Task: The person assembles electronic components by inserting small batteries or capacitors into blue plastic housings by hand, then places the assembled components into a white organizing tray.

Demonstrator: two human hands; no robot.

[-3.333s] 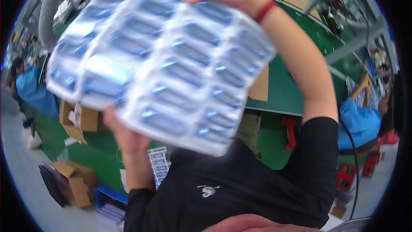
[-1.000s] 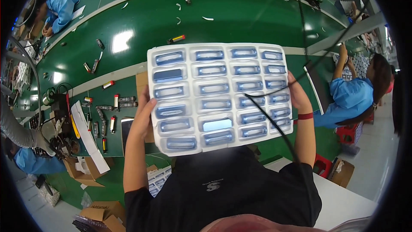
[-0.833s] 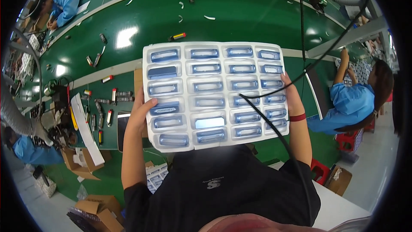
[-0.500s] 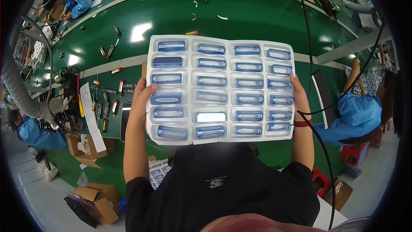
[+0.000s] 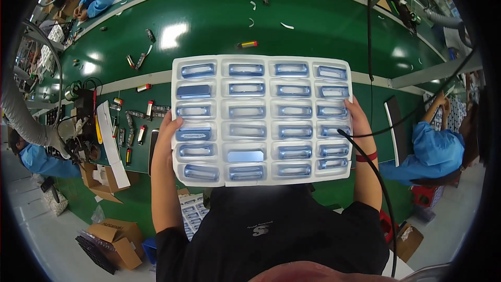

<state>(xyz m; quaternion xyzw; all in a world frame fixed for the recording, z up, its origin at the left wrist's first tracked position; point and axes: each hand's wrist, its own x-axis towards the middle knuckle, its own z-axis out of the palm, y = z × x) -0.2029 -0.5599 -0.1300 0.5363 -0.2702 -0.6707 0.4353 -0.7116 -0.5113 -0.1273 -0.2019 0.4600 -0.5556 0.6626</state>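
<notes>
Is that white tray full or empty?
Full, it seems: every pocket of the white tray, held between the left hand and right hand, shows a bluish piece, though one looks pale.

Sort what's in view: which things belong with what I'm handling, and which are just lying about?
Being handled: white tray, held by your left hand and right hand; blue pieces in its pockets.

Probably lying about: yellow-and-red cylinder; white scrap; cardboard box.
</notes>
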